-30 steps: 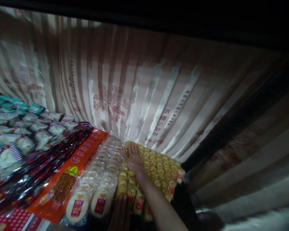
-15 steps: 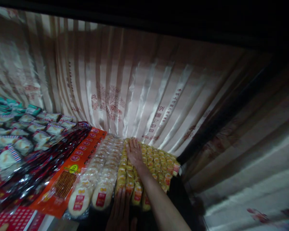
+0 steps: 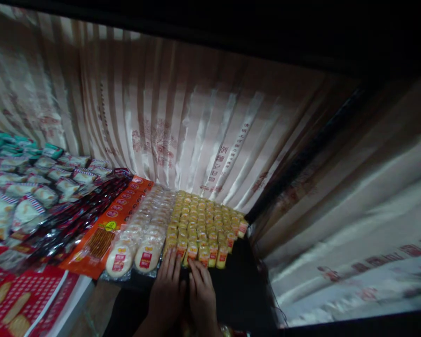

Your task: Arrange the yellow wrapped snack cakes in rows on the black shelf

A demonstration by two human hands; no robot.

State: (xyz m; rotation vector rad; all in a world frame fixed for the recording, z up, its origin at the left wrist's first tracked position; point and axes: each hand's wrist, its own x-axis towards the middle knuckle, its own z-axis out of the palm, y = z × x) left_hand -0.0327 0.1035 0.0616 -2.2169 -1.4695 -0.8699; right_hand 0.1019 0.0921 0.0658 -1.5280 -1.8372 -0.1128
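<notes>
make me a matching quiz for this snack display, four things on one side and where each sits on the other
Things:
1. yellow snack packs
2. round white cakes
3. orange packet
4. striped curtain

Places:
A. hanging behind the display
B. just left of the white cakes
C. between the orange packet and the yellow packs
D. right end, both hands at its near edge

Pairs: 1-D, 2-C, 3-B, 4-A

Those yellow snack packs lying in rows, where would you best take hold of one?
Probably the near end of a front-row yellow pack, from the open front edge where both hands rest. The packs lie flat and tightly side by side, with a curtain behind, so only the near ends are free.
</notes>
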